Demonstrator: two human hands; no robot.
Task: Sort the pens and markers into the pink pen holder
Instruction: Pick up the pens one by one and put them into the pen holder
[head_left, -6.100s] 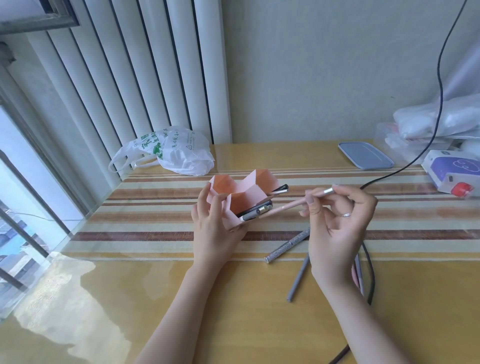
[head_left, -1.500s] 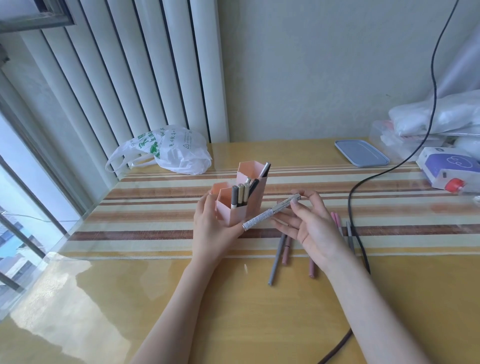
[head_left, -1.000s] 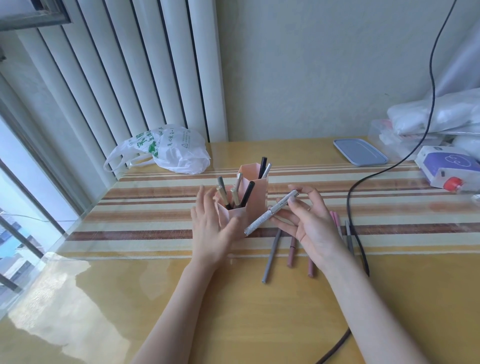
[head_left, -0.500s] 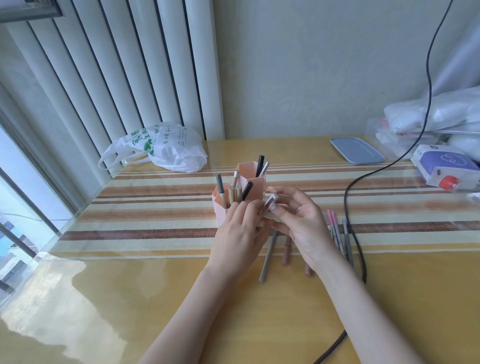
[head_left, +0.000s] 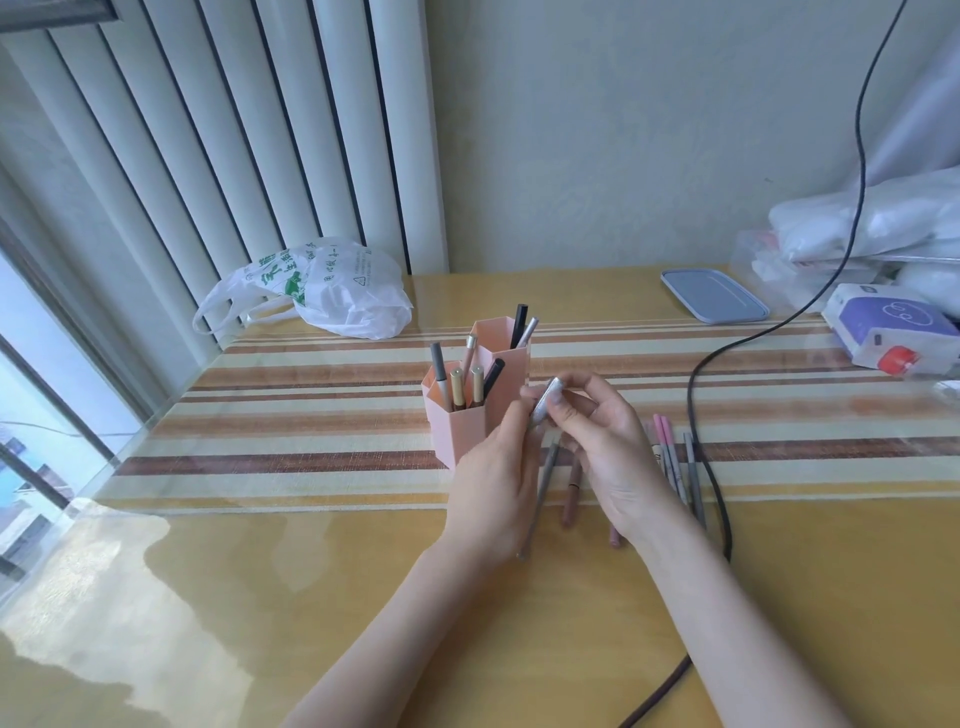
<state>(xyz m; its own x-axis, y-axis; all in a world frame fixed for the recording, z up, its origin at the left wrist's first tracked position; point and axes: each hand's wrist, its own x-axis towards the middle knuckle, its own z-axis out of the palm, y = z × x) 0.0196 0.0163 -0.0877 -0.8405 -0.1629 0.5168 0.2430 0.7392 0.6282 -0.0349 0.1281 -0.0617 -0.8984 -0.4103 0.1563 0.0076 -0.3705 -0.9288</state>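
The pink pen holder (head_left: 467, 431) stands upright on the striped mat, with several pens sticking out of its hexagonal cells. Just right of it, both hands hold one glittery silver pen (head_left: 544, 402). My left hand (head_left: 498, 483) grips the pen's lower part, my right hand (head_left: 602, 441) pinches its upper end. On the table below and right of the hands lie a grey pen (head_left: 540, 499), a brown pen (head_left: 571, 491) and a group of pink and grey markers (head_left: 672, 462).
A black cable (head_left: 698, 415) runs across the mat beside the loose markers. A white plastic bag (head_left: 322, 291) lies at the back left. A grey lid (head_left: 714, 296) and a purple-and-white box (head_left: 893, 327) sit at the back right.
The holder was tipped in my left hand and now stands upright. My left hand let go of it and joined the right hand on the silver pen, which swung more upright.
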